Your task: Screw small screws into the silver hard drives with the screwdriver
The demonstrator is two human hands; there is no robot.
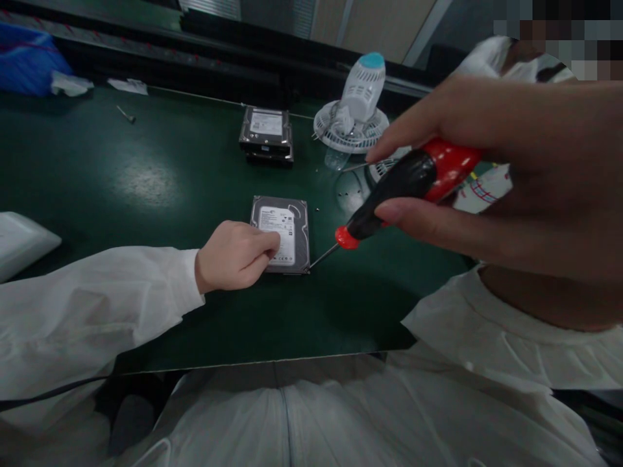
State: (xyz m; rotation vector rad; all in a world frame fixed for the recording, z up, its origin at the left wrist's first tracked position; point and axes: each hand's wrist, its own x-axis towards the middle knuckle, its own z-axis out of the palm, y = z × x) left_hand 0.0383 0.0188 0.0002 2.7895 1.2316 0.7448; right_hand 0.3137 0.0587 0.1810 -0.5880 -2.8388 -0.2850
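A hard drive (288, 227) with a white label lies flat on the green table mat (146, 175). My left hand (236, 255) rests on its near left corner, fingers curled and pressing it down. My right hand (511, 168), close to the camera, is closed round the red and black handle of a screwdriver (403, 188). The screwdriver's thin shaft slants down to the left, and its tip sits at the drive's near right corner.
A stack of more hard drives (267, 133) sits farther back. A small white desk fan (357, 107) lies behind it to the right. Tiny screws (318, 209) lie near the drive. A white bag (19, 240) sits at the left edge, a blue bag (29, 61) at far left.
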